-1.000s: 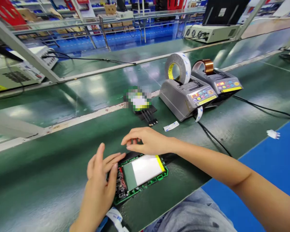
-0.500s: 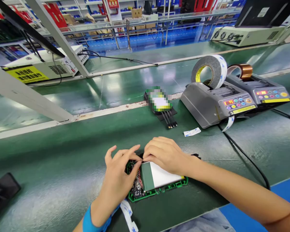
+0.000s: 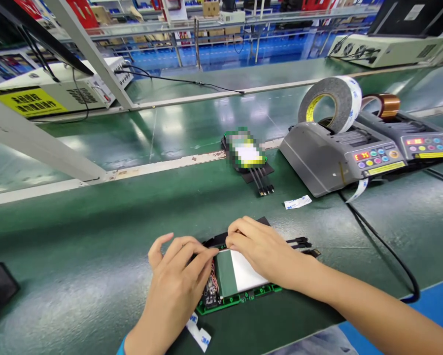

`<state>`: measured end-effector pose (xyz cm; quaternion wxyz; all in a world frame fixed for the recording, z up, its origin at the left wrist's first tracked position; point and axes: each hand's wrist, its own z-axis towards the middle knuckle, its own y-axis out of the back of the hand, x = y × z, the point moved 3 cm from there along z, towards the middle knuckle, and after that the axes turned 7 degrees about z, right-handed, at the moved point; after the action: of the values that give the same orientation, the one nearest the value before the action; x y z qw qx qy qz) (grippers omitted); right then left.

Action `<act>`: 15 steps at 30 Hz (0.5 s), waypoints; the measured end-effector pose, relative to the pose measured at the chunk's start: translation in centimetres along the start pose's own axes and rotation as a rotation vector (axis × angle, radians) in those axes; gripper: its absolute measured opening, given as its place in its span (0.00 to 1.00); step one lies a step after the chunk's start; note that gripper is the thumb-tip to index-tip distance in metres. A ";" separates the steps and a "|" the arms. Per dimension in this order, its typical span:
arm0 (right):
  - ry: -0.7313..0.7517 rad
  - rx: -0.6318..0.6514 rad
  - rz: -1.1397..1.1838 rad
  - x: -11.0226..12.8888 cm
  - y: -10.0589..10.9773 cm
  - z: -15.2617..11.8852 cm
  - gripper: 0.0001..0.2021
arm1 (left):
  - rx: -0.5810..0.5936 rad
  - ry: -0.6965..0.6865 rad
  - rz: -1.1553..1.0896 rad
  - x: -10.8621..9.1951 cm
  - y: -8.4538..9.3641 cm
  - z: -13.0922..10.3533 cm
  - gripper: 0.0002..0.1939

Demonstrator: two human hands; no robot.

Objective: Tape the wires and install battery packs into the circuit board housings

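Observation:
A green-edged device frame (image 3: 243, 297) lies low in the middle of the view, holding a circuit board (image 3: 211, 294) and a white and green flat block (image 3: 226, 276). My left hand (image 3: 182, 276) is over its left end, thumb and index finger pressed together near the block's top left corner. My right hand (image 3: 260, 249) rests on the frame's upper edge with its fingers curled together. What either hand pinches is too small to make out. Black cable plugs (image 3: 298, 242) stick out past my right hand. A white tape strip (image 3: 199, 335) lies below my left wrist.
A second device (image 3: 246, 152), partly pixelated, lies further back with short cables. Two tape dispensers (image 3: 317, 158) stand at the right, a black cord (image 3: 386, 254) running from them. A loose tape piece (image 3: 297, 202) lies before them. A metal post (image 3: 40, 138) rises at left.
My right hand has moved slightly right along the frame's upper edge, away from my left fingertips. My left hand has shifted a little left and down. More of the black cable plugs shows.

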<state>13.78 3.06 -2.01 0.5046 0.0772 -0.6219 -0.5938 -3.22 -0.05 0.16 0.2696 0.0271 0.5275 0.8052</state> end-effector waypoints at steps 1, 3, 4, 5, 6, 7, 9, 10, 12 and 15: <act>-0.012 0.037 -0.012 0.2 0.1 0.0 0.07 | 0.012 0.001 0.002 0.0 0.0 0.0 0.08; -0.025 0.102 -0.034 0.5 0.2 0.1 0.07 | 0.032 0.004 -0.010 0.1 -0.1 -0.1 0.09; -0.025 0.122 -0.042 0.6 0.3 0.1 0.07 | 0.044 0.003 -0.023 0.1 -0.1 -0.1 0.10; -0.016 0.131 -0.048 0.7 0.4 0.1 0.07 | 0.057 0.003 -0.037 0.2 -0.1 -0.2 0.10; -0.003 0.128 -0.049 0.7 0.5 0.1 0.08 | 0.072 0.003 -0.050 0.2 -0.1 -0.3 0.11; 0.012 0.115 -0.047 0.7 0.6 0.0 0.08 | 0.089 0.006 -0.059 0.3 -0.1 -0.4 0.11; 0.043 0.075 -0.033 0.6 0.6 -0.3 0.09 | 0.152 -0.002 -0.052 0.5 -0.1 -0.7 0.12; 0.059 0.054 -0.025 0.5 0.6 -0.5 0.09 | 0.193 -0.020 -0.035 0.6 -0.1 -0.9 0.11; 0.093 0.007 -0.009 0.2 0.6 -0.9 0.11 | 0.282 -0.080 0.005 0.7 -0.1 -1.3 0.12; 0.125 -0.068 0.014 -0.1 0.6 -1.4 0.11 | 0.364 -0.114 0.021 0.9 0.1 -1.8 0.29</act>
<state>15.11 2.35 -1.90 0.5490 0.0927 -0.5691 -0.6051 -4.60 -1.16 -0.73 0.2813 0.1263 0.6481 0.6963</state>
